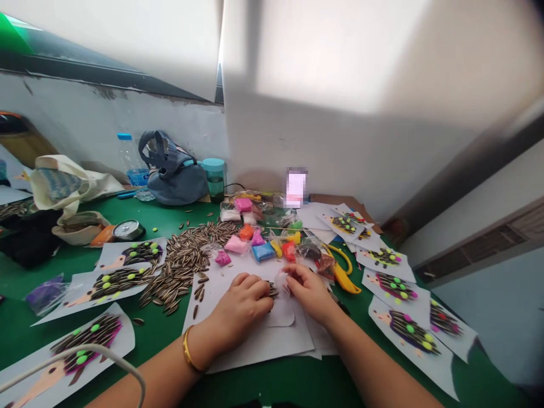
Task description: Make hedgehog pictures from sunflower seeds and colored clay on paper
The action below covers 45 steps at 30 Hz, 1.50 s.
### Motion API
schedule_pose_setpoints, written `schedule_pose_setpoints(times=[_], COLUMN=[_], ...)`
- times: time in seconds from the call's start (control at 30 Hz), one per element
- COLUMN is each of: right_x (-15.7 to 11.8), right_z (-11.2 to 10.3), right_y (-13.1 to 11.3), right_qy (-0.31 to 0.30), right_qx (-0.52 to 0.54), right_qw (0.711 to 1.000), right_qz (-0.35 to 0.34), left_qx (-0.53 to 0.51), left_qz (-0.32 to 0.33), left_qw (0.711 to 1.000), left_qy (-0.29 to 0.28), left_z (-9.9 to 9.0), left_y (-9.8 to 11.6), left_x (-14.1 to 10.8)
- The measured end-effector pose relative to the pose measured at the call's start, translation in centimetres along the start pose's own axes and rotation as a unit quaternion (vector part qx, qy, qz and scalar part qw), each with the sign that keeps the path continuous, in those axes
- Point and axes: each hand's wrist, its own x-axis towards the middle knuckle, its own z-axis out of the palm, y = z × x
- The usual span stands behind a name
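My left hand (pixel 243 306), with a gold bangle on its wrist, rests over a small white card (pixel 283 318). Its fingers are bent and pressed together beside a cluster of striped sunflower seeds (pixel 272 290) on the card; whatever the fingertips hold is hidden. At the card's right side my right hand (pixel 309 290) is closed, thumb against fingers, on a small clear plastic bag (pixel 281 281) whose contents are blurred. Under the card lie white sheets of paper (pixel 250 354). A short row of loose seeds (pixel 199 294) runs down the paper left of my left hand.
A large seed pile (pixel 182 258) spreads at the left. Bagged coloured clay (pixel 263 251) lies beyond my hands, with yellow-handled scissors (pixel 345 279) to the right. Seed-covered hedgehog pictures (pixel 406 334) flank both sides. A pale cable (pixel 106 350) crosses the lower left; a phone (pixel 296 188) stands at the back.
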Motion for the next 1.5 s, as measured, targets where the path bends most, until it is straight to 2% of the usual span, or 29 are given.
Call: schedule_pose_setpoints(times=[0.17,0.27,0.37,0.5,0.73,0.8,0.93,1.07,1.23,1.37,1.5], right_x=[-0.1,-0.2,-0.4,-0.8,-1.0,-1.1,-1.3,-1.5,-2.0,-2.7,-3.1], right_z=[0.1,0.1,0.1,0.6,1.7,1.9,2.1,2.2,1.7,1.7,2.0], right_y=[-0.6,-1.3,-2.1,-2.8,-2.6,-2.5,-2.1,-2.0,-2.9,-3.8,-4.3], right_qy=[-0.003,-0.001,-0.006,-0.014,0.003,0.006,0.004,-0.003,0.030,0.052,0.103], right_qx=[0.052,0.059,0.053,0.054,0.090,0.105,0.105,0.071,-0.067,-0.144,-0.204], right_qw=[0.998,0.998,0.998,0.998,0.996,0.994,0.994,0.997,0.993,0.978,0.947], right_qz=[0.022,0.028,0.017,0.013,0.005,0.008,-0.005,-0.030,-0.090,-0.141,-0.224], left_qx=[-0.168,-0.249,-0.268,-0.239,-0.232,-0.254,-0.358,-0.454,-0.532,-0.533,-0.507], left_qz=[-0.050,-0.129,-0.172,-0.154,-0.191,-0.224,-0.306,-0.340,-0.350,-0.349,-0.356], left_qw=[0.983,0.953,0.931,0.935,0.932,0.922,0.867,0.804,0.749,0.746,0.752], left_qy=[0.046,0.113,0.180,0.210,0.204,0.187,0.163,0.177,0.181,0.194,0.224], left_z=[-0.8,-0.5,-0.1,-0.1,-0.2,0.0,0.3,0.1,-0.4,-0.6,-0.8], left_y=[0.3,0.1,0.1,0.5,0.7,0.7,0.5,0.4,0.6,0.7,0.9], left_x=[0.0,-0.3,-0.5,-0.5,-0.1,-0.1,0.2,0.5,0.6,0.5,0.5])
